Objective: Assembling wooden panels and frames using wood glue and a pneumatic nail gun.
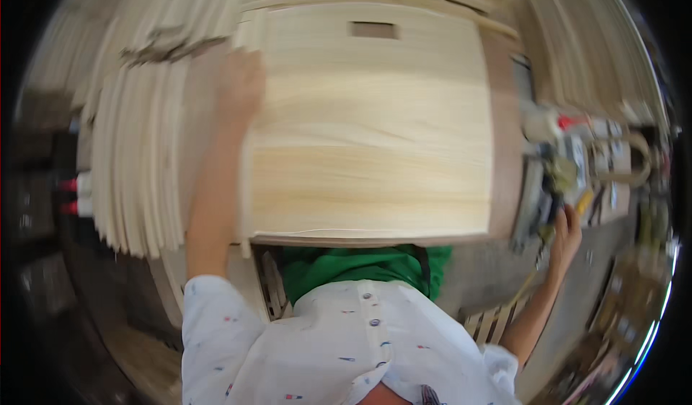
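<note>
A pale wooden panel (375, 138) lies flat in front of me, with a small rectangular slot near its far edge. At its upper left edge is my left hand (244, 80), beside a narrow wood strip (246, 188) along that side. Motion smears its fingers, so their grip does not show. Out to the right, my right hand (567, 235) has its fingers closed at a dark hand tool (553, 201), partly hidden and blurred. A thin yellow hose (525, 287) runs down from near that hand.
Several thin wood boards (137, 160) stand stacked on the left, and more boards (587, 44) rise at the far right. White bottles with red caps (81, 196) are at the left edge. A roll of tape (638, 158) lies among clutter on the right.
</note>
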Demonstrator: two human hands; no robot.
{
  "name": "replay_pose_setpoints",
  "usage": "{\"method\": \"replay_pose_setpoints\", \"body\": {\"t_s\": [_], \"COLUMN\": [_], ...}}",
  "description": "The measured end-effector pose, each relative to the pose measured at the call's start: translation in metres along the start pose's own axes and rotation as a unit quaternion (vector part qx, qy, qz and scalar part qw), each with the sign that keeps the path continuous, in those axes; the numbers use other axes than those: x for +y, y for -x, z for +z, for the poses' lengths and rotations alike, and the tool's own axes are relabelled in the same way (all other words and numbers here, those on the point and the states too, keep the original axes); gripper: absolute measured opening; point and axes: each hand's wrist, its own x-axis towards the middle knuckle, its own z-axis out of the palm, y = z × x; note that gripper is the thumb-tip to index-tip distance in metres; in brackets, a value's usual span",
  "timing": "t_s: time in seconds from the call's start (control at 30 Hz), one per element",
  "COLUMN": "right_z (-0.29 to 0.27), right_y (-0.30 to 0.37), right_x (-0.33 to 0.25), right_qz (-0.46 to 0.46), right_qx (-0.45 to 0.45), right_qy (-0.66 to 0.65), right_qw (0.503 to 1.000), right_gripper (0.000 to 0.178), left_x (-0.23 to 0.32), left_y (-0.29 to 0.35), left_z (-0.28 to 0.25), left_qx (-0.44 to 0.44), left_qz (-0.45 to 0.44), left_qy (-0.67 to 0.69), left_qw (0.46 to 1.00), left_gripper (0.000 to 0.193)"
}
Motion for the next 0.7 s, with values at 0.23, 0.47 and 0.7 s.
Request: {"method": "replay_pose_setpoints", "body": {"t_s": [0.23,0.47,0.7], "right_z": [0.028,0.016,0.026], "right_y": [-0.025,-0.049,-0.066], "right_x": [-0.018,0.018,0.021], "right_qz": [0.003,0.068,0.149], "right_qx": [-0.018,-0.112,-0.161], "right_qy": [0.153,0.056,0.037], "right_qw": [0.988,0.990,0.975], "right_gripper": [0.047,0.046,0.064], "left_x": [-0.014,-0.008,0.003], "left_y": [-0.003,-0.004,-0.007], "left_z": [-0.012,0.011,-0.043], "left_qx": [-0.127,-0.193,-0.054], "left_qz": [-0.254,-0.201,-0.234], "left_qy": [0.210,0.117,0.182], "left_qw": [0.936,0.953,0.953], "left_gripper": [0.043,0.040,0.043]}}
